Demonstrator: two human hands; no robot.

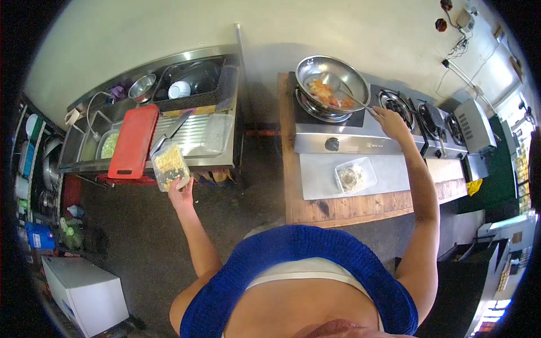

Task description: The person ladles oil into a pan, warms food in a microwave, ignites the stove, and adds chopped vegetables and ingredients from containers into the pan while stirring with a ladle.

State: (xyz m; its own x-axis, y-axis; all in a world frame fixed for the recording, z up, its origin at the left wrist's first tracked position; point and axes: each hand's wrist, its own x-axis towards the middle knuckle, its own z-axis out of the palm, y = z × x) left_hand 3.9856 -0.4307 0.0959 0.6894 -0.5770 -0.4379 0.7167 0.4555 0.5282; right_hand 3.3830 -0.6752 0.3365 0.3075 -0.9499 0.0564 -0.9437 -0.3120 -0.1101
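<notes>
My left hand [180,194] grips the near edge of a clear plastic container [167,183] holding chopped yellowish food [170,161], beside the sink counter. Out to the right, my right hand [391,121] is closed round the handle of a metal ladle [332,81]. The ladle's bowl rests inside a steel wok [358,67] on the left burner, among chopped orange and red food [321,90]. Below the stove, a clear container of whitish food [352,176] stands on a metal sheet over the wooden table.
A red cutting board [134,141] lies across the sink's edge, with a knife [172,132] next to it on the ribbed drainboard [189,135]. A steel bowl [142,88] and a black dish rack [211,84] stand behind. More burners [397,104] lie right of the wok.
</notes>
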